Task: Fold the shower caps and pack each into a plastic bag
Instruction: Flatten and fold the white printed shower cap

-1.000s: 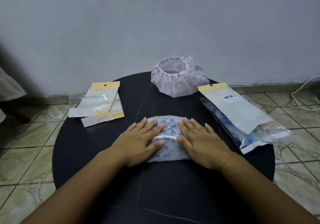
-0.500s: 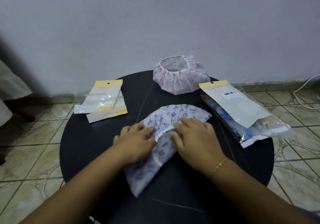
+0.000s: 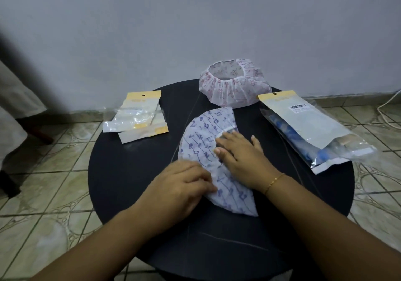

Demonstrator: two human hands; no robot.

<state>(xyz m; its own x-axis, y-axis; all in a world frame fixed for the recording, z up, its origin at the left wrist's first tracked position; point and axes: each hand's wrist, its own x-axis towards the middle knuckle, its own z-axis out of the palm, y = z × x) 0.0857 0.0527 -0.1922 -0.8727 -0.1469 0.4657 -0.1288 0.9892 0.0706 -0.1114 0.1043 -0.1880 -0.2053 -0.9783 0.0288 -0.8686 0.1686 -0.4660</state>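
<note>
A white shower cap with blue print (image 3: 202, 135) lies folded into a half-moon in the middle of the round black table (image 3: 130, 172). My right hand (image 3: 240, 157) lies flat on its straight right edge, fingers stretched out and pressing down. At the cap's lower left rim is my left hand (image 3: 184, 185), its fingers curled onto the edge; it is blurred. A second cap with pink print (image 3: 234, 87) sits unfolded and puffed up at the table's far edge. Empty plastic bags with yellow headers (image 3: 138, 118) lie at the left.
A plastic bag with something blue inside (image 3: 314, 129) lies along the table's right side and overhangs the rim. Behind the table is a grey wall; around it is tiled floor. A white cable (image 3: 388, 105) runs on the floor at far right.
The blue cap has been turned from lying crosswise to a half-moon running away from me. My right hand went from gripping it to pressing flat; my left hand slid to the lower rim.
</note>
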